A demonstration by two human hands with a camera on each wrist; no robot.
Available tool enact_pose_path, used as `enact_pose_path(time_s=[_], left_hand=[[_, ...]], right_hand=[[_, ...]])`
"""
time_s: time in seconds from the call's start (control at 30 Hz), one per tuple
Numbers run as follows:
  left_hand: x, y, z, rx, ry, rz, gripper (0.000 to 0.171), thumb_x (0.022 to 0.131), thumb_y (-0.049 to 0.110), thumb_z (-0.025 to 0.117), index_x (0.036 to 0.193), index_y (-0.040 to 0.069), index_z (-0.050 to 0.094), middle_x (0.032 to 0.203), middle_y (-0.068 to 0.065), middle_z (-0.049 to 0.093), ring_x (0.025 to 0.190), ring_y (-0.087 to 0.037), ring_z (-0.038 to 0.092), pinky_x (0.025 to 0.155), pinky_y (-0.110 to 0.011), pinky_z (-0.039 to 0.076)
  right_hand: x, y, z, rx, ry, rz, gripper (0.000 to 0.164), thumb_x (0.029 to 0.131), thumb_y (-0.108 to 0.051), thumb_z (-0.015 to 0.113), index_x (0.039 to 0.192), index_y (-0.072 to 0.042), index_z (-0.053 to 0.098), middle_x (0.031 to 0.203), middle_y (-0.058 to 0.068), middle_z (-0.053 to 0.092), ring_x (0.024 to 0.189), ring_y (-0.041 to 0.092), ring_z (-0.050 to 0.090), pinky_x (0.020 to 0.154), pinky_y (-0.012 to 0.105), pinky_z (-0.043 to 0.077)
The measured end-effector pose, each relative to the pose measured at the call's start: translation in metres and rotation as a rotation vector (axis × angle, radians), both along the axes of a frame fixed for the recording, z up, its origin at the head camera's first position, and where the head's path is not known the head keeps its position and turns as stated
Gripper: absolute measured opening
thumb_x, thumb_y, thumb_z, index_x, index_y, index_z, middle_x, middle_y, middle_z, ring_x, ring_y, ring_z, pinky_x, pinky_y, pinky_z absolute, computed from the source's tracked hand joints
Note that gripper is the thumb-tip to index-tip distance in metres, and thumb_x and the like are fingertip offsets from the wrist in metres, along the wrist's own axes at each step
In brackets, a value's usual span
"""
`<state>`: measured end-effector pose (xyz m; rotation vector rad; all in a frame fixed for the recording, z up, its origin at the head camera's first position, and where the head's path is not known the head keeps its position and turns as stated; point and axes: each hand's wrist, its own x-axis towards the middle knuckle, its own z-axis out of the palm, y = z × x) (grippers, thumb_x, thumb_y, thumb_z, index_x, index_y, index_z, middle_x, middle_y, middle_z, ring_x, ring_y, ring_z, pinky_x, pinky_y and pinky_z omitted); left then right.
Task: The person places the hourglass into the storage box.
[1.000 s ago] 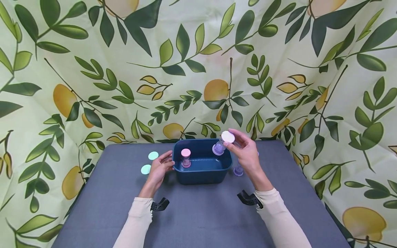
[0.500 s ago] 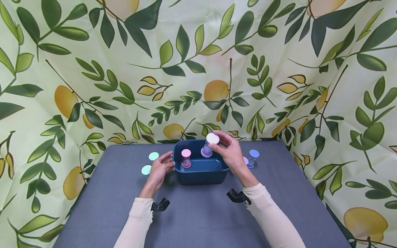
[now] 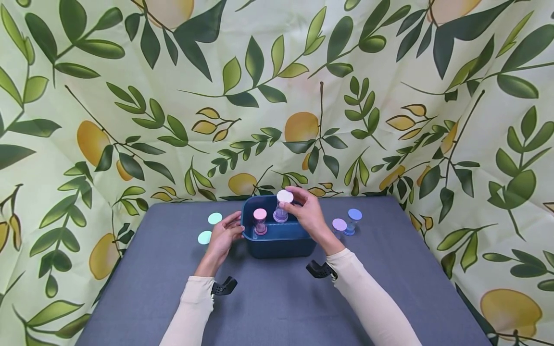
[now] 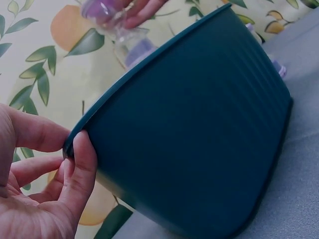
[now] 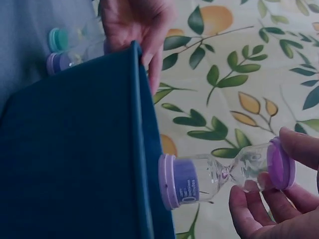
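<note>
One clear, purple-capped hourglass (image 3: 281, 215), mid-frame, pinched by the right hand (image 3: 309, 211), is best lowered upright while the left hand (image 3: 222, 237) grips the dark-blue rectangular plastic bin (image 3: 281, 248)

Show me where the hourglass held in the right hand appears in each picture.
Head: the hourglass is near the centre, just below mid-height.
Left wrist: upper left, its lower end hidden behind the dark blue bin.
Right wrist: lower right, lying sideways across the picture.
Shared landmark: the dark blue bin.
</note>
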<state>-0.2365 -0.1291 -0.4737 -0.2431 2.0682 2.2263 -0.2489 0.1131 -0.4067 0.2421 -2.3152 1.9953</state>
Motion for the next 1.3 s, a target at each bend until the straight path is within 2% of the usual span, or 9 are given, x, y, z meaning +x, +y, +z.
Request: enact_pose_path(time_s=[0.13, 0.33, 0.57, 0.77, 1.03, 1.3], left_hand=[[-0.001, 0.000, -0.001, 0.004, 0.005, 0.003, 0.051, 0.090, -0.004, 0.057, 0.140, 0.006, 0.051, 0.138, -0.017, 0.053, 0.117, -0.036, 0.054, 0.069, -0.022, 0.054], [-0.002, -0.001, -0.002, 0.006, 0.011, -0.001, 0.052, 0.090, -0.004, 0.058, 0.140, 0.006, 0.052, 0.137, -0.016, 0.053, 0.113, -0.033, 0.054, 0.069, -0.022, 0.054], [-0.002, -0.001, -0.002, 0.011, 0.007, 0.001, 0.052, 0.089, -0.005, 0.058, 0.140, 0.005, 0.052, 0.135, -0.016, 0.054, 0.109, -0.031, 0.057, 0.069, -0.023, 0.054], [-0.001, -0.001, -0.002, 0.011, 0.016, -0.003, 0.051, 0.089, -0.005, 0.058, 0.139, 0.005, 0.052, 0.135, -0.018, 0.054, 0.102, -0.022, 0.060, 0.069, -0.022, 0.054], [0.003, -0.001, -0.005, 0.001, 0.007, 0.003, 0.051, 0.089, -0.003, 0.059, 0.140, 0.005, 0.052, 0.136, -0.018, 0.055, 0.114, -0.032, 0.056, 0.070, -0.021, 0.054], [0.002, 0.000, -0.004, -0.001, 0.018, 0.002, 0.051, 0.090, -0.002, 0.058, 0.140, 0.007, 0.052, 0.136, -0.016, 0.055, 0.117, -0.035, 0.055, 0.071, -0.022, 0.055]], right_hand=[[-0.009, -0.003, -0.005, 0.015, -0.010, -0.021, 0.054, 0.082, -0.009, 0.078, 0.132, -0.004, 0.059, 0.127, 0.016, 0.063, 0.118, 0.028, 0.058, 0.099, 0.040, 0.052], [-0.021, -0.007, -0.015, 0.046, -0.074, -0.070, 0.051, 0.081, -0.010, 0.080, 0.128, -0.008, 0.063, 0.125, 0.014, 0.065, 0.115, 0.027, 0.061, 0.089, 0.032, 0.054], [-0.031, -0.014, -0.028, 0.078, -0.121, -0.085, 0.051, 0.079, -0.012, 0.081, 0.127, -0.008, 0.064, 0.125, 0.014, 0.066, 0.117, 0.029, 0.060, 0.097, 0.041, 0.051], [-0.039, -0.019, -0.039, 0.109, -0.177, -0.099, 0.050, 0.079, -0.014, 0.082, 0.126, -0.011, 0.065, 0.124, 0.012, 0.065, 0.114, 0.029, 0.059, 0.097, 0.041, 0.050], [-0.040, -0.023, -0.049, 0.195, -0.202, -0.082, 0.047, 0.078, -0.016, 0.083, 0.122, -0.011, 0.066, 0.119, 0.012, 0.067, 0.107, 0.027, 0.064, 0.093, 0.040, 0.055], [-0.045, -0.023, -0.050, 0.281, -0.141, -0.086, 0.046, 0.075, -0.021, 0.085, 0.117, -0.011, 0.069, 0.110, 0.011, 0.071, 0.098, 0.024, 0.066, 0.084, 0.036, 0.057]])
